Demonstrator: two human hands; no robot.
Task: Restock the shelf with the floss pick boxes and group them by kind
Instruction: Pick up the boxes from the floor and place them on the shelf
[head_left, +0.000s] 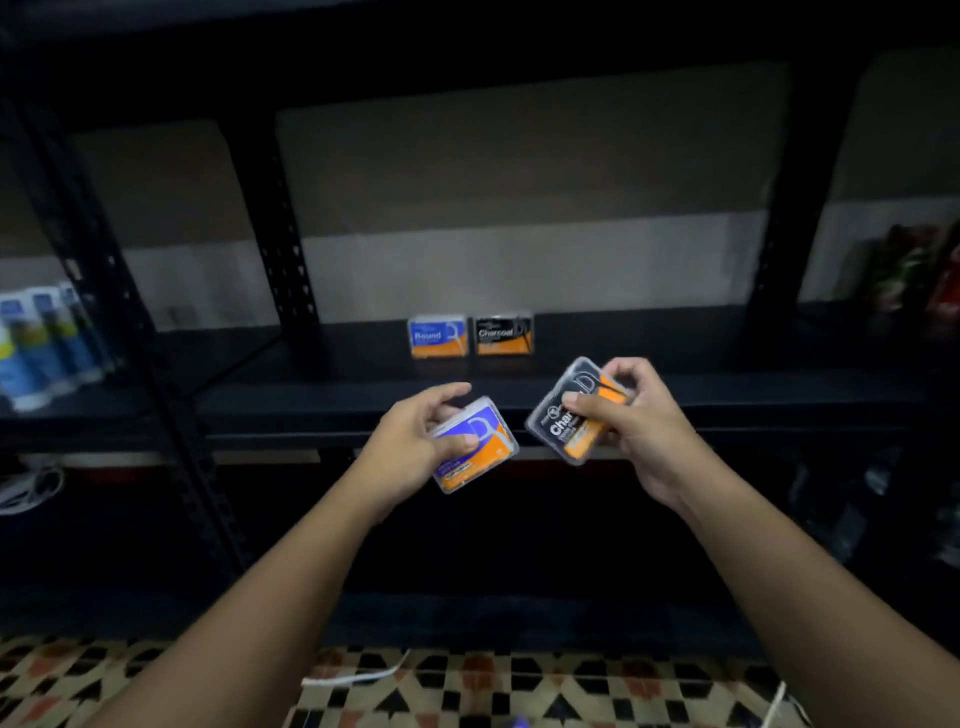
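Observation:
On the dark shelf board (675, 395) two floss pick boxes stand upright side by side: a blue-and-orange "Round" box (438, 336) on the left and a black-and-orange "Charcoal" box (504, 334) touching it on the right. My left hand (415, 441) grips a second blue-and-orange box (480, 452), tilted, in front of the shelf edge. My right hand (634, 415) pinches a second black charcoal box (563, 415), also tilted, just right of it. Both held boxes hover below and in front of the two standing boxes.
Black perforated uprights (283, 228) frame the bay. Blue-and-white bottles (41, 343) stand in the bay on the left; dim red and green packages (914, 270) sit at far right. A patterned tile floor (467, 691) with a white cable lies below.

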